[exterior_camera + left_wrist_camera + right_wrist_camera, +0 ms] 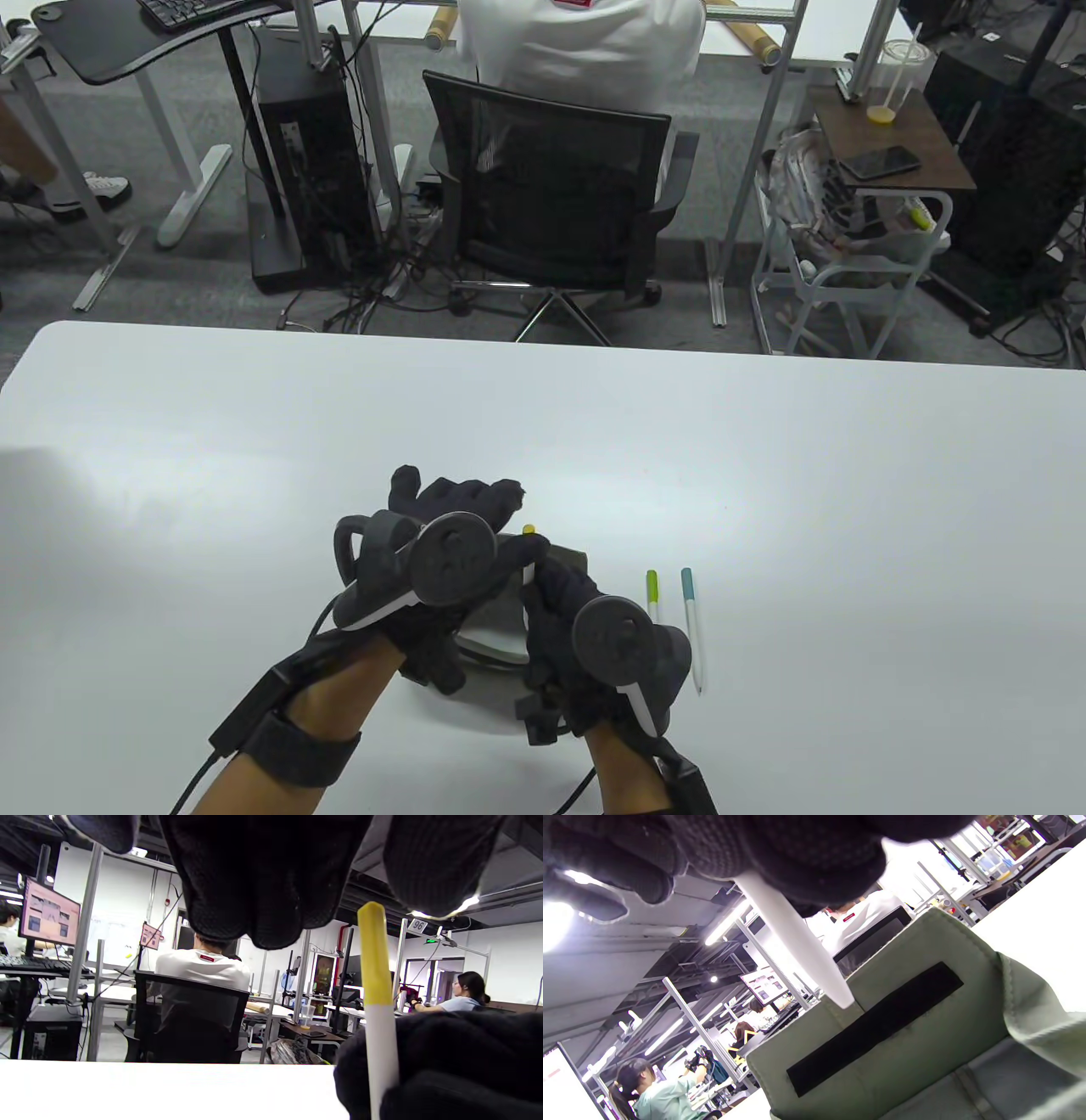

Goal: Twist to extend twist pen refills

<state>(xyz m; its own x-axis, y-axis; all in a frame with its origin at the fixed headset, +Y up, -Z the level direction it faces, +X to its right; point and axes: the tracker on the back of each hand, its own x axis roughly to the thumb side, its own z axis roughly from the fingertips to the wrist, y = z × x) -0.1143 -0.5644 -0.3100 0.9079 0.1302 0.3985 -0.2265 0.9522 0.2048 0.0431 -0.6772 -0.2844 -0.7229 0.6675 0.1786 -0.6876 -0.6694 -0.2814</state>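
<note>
My right hand [556, 594] grips the white barrel of a yellow-capped twist pen [529, 531] and holds it upright over a grey-green pouch [496, 632]. In the left wrist view the pen [375, 984] stands up out of my right hand's fingers [445, 1069]. My left hand [458, 505] hovers just behind the yellow cap, its fingers [271, 878] spread above it and not touching it. In the right wrist view the pen's white tip [840, 993] points down at the pouch [925, 1035]; no refill shows at the tip.
Two more pens lie to the right of my hands on the white table [254, 441]: a green-capped one [652, 594] and a teal-capped one [691, 624]. An office chair [551, 204] and desks stand beyond the far edge.
</note>
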